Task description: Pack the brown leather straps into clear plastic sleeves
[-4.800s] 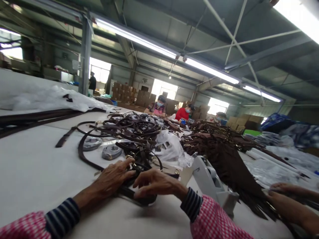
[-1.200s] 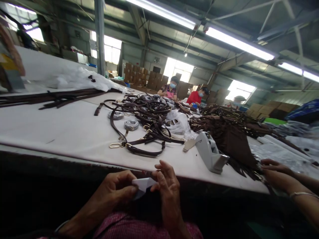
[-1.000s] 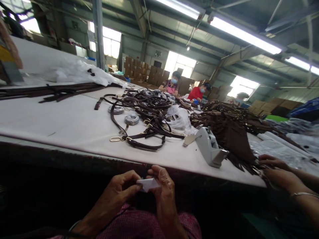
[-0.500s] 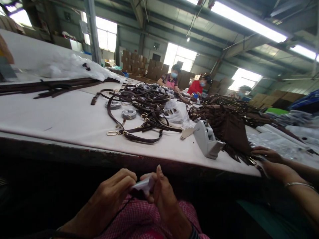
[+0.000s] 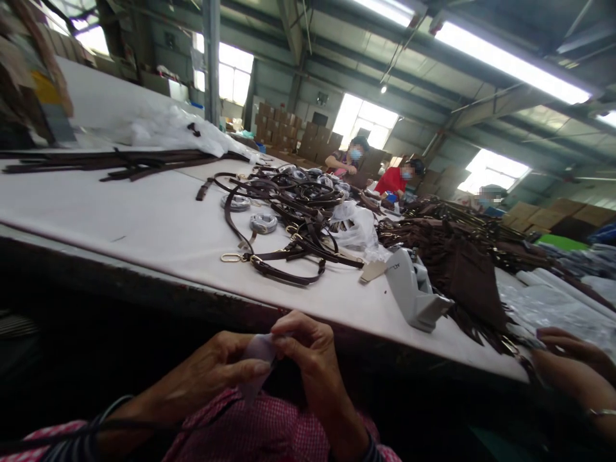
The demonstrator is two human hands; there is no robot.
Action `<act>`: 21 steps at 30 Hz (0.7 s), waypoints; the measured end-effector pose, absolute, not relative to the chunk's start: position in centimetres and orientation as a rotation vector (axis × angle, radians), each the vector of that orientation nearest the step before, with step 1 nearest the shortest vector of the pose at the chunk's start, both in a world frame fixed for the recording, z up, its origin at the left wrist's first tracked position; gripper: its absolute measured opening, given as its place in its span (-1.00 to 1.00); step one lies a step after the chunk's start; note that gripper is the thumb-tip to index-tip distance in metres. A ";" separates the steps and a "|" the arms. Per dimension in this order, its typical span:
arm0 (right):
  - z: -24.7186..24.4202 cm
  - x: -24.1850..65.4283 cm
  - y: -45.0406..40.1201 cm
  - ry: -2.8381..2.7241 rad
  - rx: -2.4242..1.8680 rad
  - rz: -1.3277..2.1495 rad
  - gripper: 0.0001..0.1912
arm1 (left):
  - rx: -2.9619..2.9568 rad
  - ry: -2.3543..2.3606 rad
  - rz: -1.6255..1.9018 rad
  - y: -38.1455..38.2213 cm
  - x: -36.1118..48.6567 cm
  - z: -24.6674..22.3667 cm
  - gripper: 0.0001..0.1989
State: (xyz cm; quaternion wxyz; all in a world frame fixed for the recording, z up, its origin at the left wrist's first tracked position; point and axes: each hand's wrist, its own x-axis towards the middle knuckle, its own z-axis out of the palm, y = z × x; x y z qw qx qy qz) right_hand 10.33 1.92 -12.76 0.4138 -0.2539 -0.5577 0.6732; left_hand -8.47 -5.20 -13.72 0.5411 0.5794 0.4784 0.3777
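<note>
Pinching a small pale folded sheet (image 5: 260,356) between the left hand (image 5: 205,378) and right hand (image 5: 308,362), both grips pressed together, below the worktop (image 5: 120,218).

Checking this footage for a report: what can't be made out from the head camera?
The pale piece between the left hand and right hand: head view, fingers and dim light hide its shape and material.
The grey dispenser: head view, its lettering is too small to read.
A co-worker's hand: head view, cut off by the right edge.
</note>
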 end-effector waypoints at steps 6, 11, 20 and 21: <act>-14.0 10.7 1.7 -1.296 -0.858 1.581 -0.52 | 1.215 1.206 1.129 -4.3 -7.1 -13.8 -0.63; -13.9 10.8 1.4 -1.454 -0.769 1.714 -0.67 | 1.392 1.300 1.108 -4.9 -7.0 -13.6 -0.78; -12.1 9.7 2.2 -1.489 -0.745 1.544 -0.84 | 1.261 1.279 1.118 -4.4 -6.7 -14.0 -0.77; -12.1 9.6 2.1 -1.508 -0.755 1.505 -0.83 | 1.152 1.205 1.142 -4.2 -6.4 -14.0 -0.72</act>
